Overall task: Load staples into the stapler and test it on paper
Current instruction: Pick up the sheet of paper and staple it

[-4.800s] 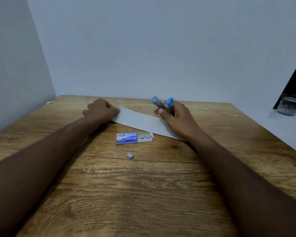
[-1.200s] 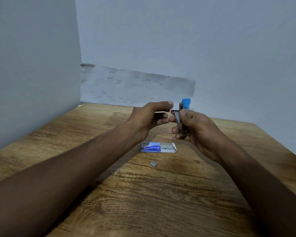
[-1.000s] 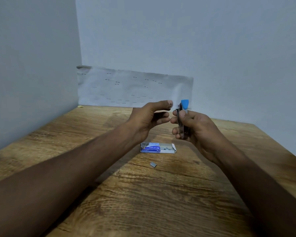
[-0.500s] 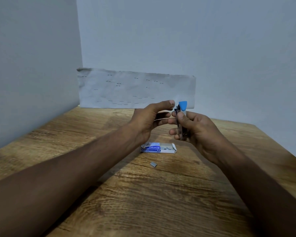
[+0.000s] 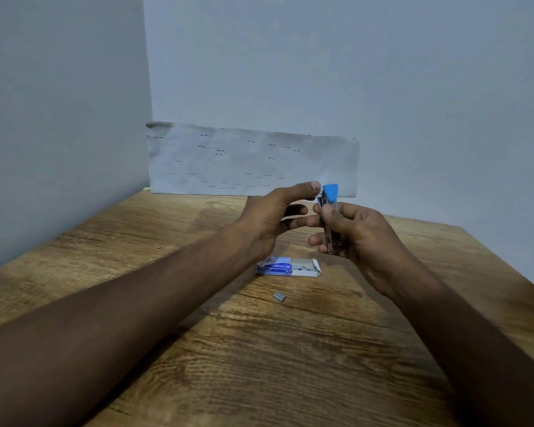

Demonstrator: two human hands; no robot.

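A long strip of white paper [image 5: 244, 161], dotted with several staples, stands upright in the air above the table's far side. My left hand [image 5: 269, 217] is raised in front of its lower edge, thumb tip pressed on the paper near the right corner. My right hand [image 5: 361, 235] grips a small stapler [image 5: 330, 192] with a blue cap, held upright, its top end at the paper's lower right edge. Whether the jaws clamp the paper is hidden by my fingers.
On the wooden table [image 5: 259, 349], an open blue and white staple box [image 5: 287, 268] lies below my hands. A short loose strip of staples [image 5: 279, 297] lies nearer me. Grey walls close the left and far sides.
The paper was flat on the table under both hands; now it is held up. In the last second it dropped slightly, and the hands and stapler have barely moved.
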